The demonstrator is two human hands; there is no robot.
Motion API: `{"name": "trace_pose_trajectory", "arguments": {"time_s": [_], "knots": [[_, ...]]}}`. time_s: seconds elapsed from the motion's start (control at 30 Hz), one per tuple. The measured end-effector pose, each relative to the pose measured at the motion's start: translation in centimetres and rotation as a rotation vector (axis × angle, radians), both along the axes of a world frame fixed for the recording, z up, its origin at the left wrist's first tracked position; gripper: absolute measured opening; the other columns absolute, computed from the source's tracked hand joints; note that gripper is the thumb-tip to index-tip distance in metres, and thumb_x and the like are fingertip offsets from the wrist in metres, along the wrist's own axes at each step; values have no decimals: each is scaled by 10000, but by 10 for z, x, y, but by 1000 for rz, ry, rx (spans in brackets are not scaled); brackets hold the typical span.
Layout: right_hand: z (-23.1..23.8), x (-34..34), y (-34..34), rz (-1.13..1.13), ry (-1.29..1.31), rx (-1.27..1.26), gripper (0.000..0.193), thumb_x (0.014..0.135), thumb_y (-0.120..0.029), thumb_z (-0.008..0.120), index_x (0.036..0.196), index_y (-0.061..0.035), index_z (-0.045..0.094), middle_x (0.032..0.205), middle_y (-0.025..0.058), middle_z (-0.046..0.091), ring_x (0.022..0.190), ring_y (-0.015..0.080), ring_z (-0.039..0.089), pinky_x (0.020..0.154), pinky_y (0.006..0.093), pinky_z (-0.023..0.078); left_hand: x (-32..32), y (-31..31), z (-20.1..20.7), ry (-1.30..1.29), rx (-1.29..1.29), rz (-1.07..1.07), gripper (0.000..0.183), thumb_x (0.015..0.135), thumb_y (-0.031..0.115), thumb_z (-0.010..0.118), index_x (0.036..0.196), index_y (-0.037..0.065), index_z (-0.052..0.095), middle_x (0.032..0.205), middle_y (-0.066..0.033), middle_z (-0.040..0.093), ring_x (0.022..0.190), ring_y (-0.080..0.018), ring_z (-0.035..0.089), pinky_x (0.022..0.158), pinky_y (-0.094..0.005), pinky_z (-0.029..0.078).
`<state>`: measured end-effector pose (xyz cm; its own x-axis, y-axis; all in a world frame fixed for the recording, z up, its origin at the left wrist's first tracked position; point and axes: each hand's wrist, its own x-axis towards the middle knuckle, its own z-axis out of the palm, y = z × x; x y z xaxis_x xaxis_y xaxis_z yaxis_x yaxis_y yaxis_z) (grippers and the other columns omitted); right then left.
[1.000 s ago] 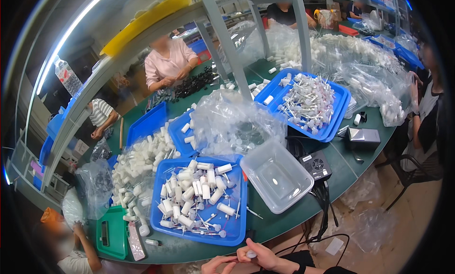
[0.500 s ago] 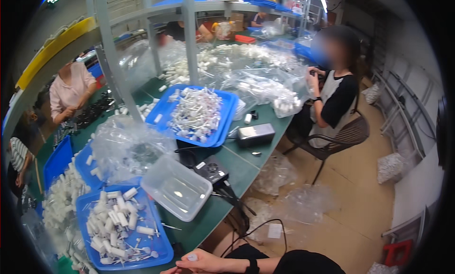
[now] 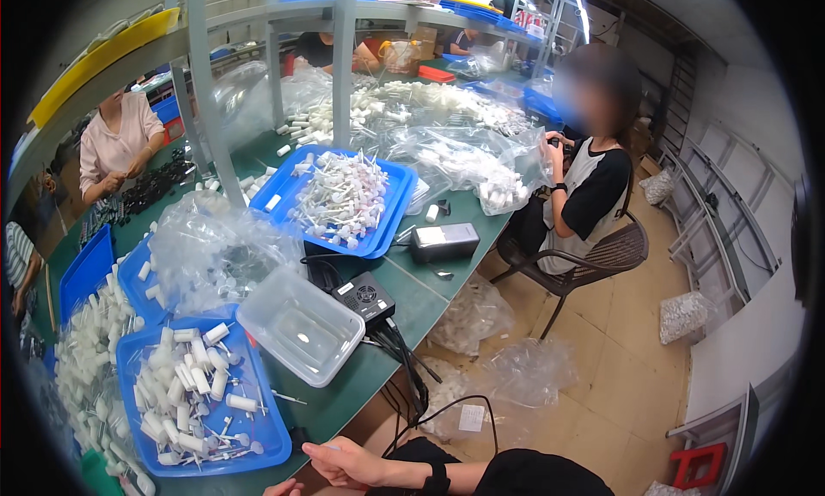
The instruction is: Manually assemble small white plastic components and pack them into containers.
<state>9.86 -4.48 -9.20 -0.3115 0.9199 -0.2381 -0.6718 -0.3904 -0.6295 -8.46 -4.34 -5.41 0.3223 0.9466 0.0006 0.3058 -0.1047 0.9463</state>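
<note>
My right hand (image 3: 348, 463), with a black band on its wrist, is at the lower edge, in front of the table. Its fingers are curled and pinched together; whatever they hold is too small or hidden to make out. Only some fingertips of my left hand (image 3: 284, 488) show at the bottom edge, a little to the left of the right hand. Nearest to both hands is a blue tray (image 3: 277, 449) with white cylindrical pieces (image 3: 241, 402) and thin stems with round pale heads (image 3: 256, 447). Beside it sits a clear plastic container (image 3: 302, 331) with nothing visible inside.
A second blue tray (image 3: 401, 206) holds many stemmed pieces. A black fan box (image 3: 368, 300) with cables and a power brick (image 3: 444, 242) lie near the table edge. Plastic bags (image 3: 223, 251) and heaped white cylinders (image 3: 90, 376) spread around. A co-worker sits in a brown chair (image 3: 601, 255).
The view has shifted, so the table and trays appear farther left. My right hand has moved apart from the left fingertips, and a pale bit at its fingers no longer shows clearly.
</note>
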Motion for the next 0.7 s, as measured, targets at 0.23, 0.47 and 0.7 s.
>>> {"name": "trace_pose_trajectory", "arguments": {"time_s": [0.23, 0.47, 0.7], "knots": [[0, -6, 0, -114, -124, 148, 462, 978, -350, 474, 597, -103, 392, 546, -53, 327, 470, 45, 283, 426, 221, 243, -3, -2, 1, 6, -28, 34, 182, 891, -12, 552, 1055, -57, 616, 965, -127, 660, 906, -178, 622, 829, -282, 478], [-9, -12, -10, 76, -334, 175, 252, 942, -279, 556, 781, -86, 549, 601, -40, 460, 491, 46, 404, 440, 195, 292, 13, 0, -2, -275, -58, 2, 309, 841, -46, 596, 1148, -28, 564, 1042, -93, 625, 984, -175, 589, 852, -273, 475], [-34, -22, -10, 72, -206, 76, 329, 986, -370, 431, 829, -108, 553, 638, -62, 454, 510, 39, 369, 449, 190, 262, 22, -1, 0, -124, 94, 53, 245, 739, -61, 661, 979, -37, 625, 1025, -134, 621, 960, -239, 586, 834, -312, 466]]}}
